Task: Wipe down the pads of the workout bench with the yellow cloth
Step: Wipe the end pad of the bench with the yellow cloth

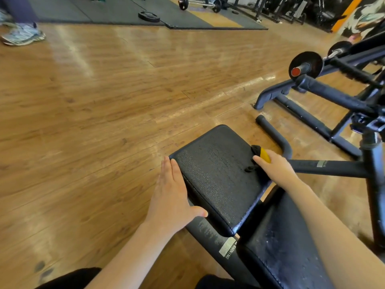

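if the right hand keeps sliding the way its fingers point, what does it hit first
Probably nothing solid soon: the right hand, gripping the yellow cloth, points across the seat pad toward its far edge, then wooden floor.

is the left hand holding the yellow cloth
No, the left hand lies flat with straight fingers on the seat pad edge, while the right hand grips the yellow cloth.
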